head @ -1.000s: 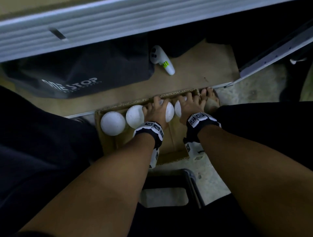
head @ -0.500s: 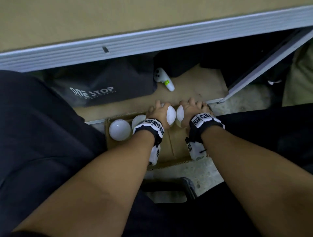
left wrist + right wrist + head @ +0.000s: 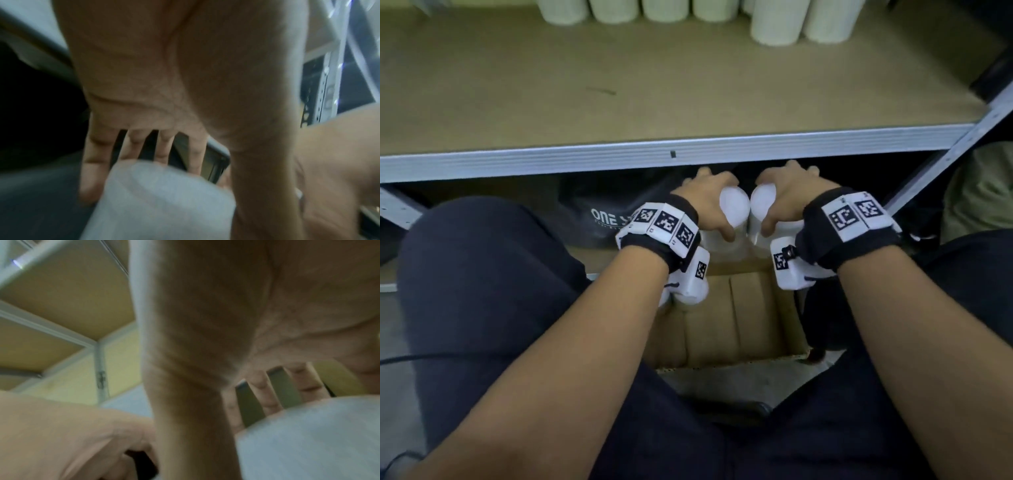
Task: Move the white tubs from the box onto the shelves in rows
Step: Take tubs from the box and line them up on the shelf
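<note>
My left hand (image 3: pixel 710 202) grips a white tub (image 3: pixel 732 209) from above, fingers curled round its top. Beside it my right hand (image 3: pixel 789 200) grips a second white tub (image 3: pixel 763 205) the same way. Both tubs hang side by side just below the front rail of the shelf (image 3: pixel 654 156), above the open cardboard box (image 3: pixel 736 315). In the left wrist view the tub (image 3: pixel 160 199) sits under my spread fingers (image 3: pixel 131 146). The right wrist view shows its tub (image 3: pixel 308 434) under the fingers (image 3: pixel 261 391). Several white tubs (image 3: pixel 774 24) stand in a row at the back of the shelf.
The shelf board (image 3: pixel 619 85) in front of the row is bare. A black bag (image 3: pixel 599 209) with white lettering lies on the lower level behind the box. A slanted metal post (image 3: pixel 945 161) stands at the right. My knees flank the box.
Both hands have lifted out of the box with a tub each, rising to just under the shelf rail. The view has tilted up, bringing the shelf top and its row of tubs into sight.
</note>
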### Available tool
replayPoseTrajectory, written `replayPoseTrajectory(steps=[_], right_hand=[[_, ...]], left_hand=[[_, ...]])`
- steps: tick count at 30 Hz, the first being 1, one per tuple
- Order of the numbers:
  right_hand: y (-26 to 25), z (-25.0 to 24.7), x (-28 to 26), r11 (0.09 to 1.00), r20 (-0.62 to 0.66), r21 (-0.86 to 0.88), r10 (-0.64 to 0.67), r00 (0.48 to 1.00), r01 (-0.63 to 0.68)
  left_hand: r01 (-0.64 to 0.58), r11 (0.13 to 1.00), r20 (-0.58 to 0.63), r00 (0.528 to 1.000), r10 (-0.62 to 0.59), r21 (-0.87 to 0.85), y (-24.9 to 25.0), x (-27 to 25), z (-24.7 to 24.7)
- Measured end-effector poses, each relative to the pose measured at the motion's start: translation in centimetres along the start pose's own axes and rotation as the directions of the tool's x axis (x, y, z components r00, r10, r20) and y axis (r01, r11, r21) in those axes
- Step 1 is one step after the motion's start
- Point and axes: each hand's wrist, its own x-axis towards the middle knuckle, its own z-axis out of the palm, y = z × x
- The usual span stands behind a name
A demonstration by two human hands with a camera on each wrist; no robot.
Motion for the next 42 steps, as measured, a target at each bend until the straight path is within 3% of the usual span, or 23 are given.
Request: replayPoseTrajectory(steps=[6, 11, 17, 24, 30, 37, 42], right_hand=[[-2.2, -4.9, -4.4, 0.991, -0.047, 0.06, -0.115, 0.992, 0.118], [-2.8, -8.1, -6.8, 0.968, -0.204, 0.091, -0.213, 0.955, 0.236], [-3.8, -10.0, -7.0, 0.887, -0.395, 0.23, -0.291, 0.872, 0.4], [-5.4, -10.1, -5.1, 0.789, -0.59, 0.347, -0.237, 0.772, 0.508], [-6.5, -9.6, -3.5, 0.767, -0.69, 0.328, -0.204, 0.695, 0.551], [-7.4, -8.2, -1.3, 0.784, -0.659, 0.315, -0.225, 0.718, 0.534], [-7.1, -8.7, -2.0, 0.835, -0.62, 0.226, -0.275, 0.735, 0.502]], left_hand=[[-0.04, 0.997, 0.096, 0.995, 0.034, 0.06, 0.8, -5.1, -6.5], [-0.037, 0.997, -0.084, 0.996, 0.042, 0.066, 1.3, -8.5, -10.8], [-0.045, 0.999, -0.249, 0.967, 0.044, -0.001, -0.1, -10.2, -13.3], [-0.079, 0.986, -0.39, 0.921, 0.016, -0.147, -2.1, -10.5, -14.6], [-0.134, 0.971, -0.6, 0.8, -0.012, -0.198, -3.0, -9.4, -14.5], [-0.131, 0.96, -0.596, 0.801, -0.045, -0.248, -4.4, -7.0, -13.0], [-0.118, 0.976, -0.529, 0.849, 0.004, -0.182, -4.7, -8.0, -13.5]])
